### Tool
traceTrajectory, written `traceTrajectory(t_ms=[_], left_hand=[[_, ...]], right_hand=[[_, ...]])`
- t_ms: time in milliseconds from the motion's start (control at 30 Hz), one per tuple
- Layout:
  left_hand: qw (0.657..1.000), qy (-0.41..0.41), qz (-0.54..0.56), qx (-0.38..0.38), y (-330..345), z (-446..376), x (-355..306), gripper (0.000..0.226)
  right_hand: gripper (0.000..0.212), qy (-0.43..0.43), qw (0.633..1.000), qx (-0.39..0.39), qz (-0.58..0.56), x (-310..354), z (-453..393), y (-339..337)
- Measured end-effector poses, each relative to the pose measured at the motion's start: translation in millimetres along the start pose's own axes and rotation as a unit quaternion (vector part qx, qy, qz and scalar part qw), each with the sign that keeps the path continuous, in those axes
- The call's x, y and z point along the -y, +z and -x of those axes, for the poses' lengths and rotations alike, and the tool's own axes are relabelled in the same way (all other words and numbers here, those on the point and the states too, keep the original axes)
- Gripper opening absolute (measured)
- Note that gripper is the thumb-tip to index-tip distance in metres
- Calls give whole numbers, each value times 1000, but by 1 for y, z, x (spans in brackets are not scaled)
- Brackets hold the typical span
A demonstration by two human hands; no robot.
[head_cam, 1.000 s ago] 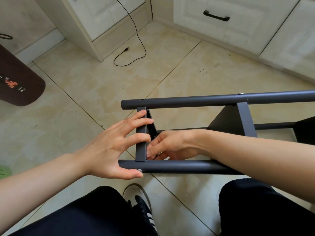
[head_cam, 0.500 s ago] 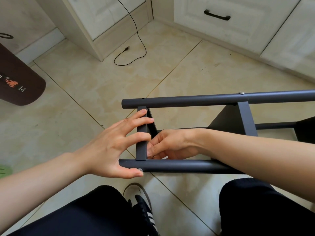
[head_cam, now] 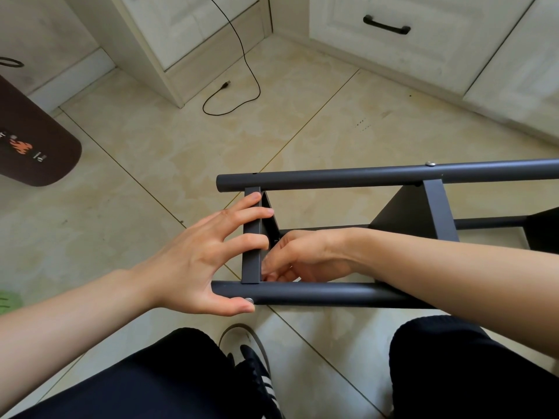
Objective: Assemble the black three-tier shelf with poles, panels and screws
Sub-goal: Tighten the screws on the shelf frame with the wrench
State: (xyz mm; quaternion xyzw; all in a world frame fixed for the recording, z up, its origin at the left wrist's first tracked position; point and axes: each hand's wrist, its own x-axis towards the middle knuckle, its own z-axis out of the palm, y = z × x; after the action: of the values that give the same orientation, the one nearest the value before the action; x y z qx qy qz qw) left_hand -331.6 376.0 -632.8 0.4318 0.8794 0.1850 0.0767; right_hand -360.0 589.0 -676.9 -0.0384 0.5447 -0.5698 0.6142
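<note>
The left hand (head_cam: 193,261) spread wide, bracing the end panel (head_cam: 251,237) and near pole (head_cam: 317,293) on the floor; the right hand (head_cam: 299,258) pinched something hidden inside, likely a screw.

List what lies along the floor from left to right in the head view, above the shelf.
Brown mat → black cable → drawer handle.
</note>
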Motion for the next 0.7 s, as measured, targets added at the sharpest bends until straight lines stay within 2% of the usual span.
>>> traceTrajectory(t_ms=[233, 400, 633, 700], left_hand=[[1000, 2, 2, -1, 1, 0, 0, 64], [1000, 2, 0, -2, 1, 0, 1, 64], [1000, 4, 0, -2, 1, 0, 2, 64], [1000, 5, 3, -4, 1, 0, 2, 64]], right_hand=[[27, -19, 1000, 4, 17, -1, -1, 0], [8, 7, 1000, -6, 21, 3, 1, 0], [33, -6, 999, -19, 41, -3, -2, 2], [32, -12, 999, -18, 47, -4, -3, 3]])
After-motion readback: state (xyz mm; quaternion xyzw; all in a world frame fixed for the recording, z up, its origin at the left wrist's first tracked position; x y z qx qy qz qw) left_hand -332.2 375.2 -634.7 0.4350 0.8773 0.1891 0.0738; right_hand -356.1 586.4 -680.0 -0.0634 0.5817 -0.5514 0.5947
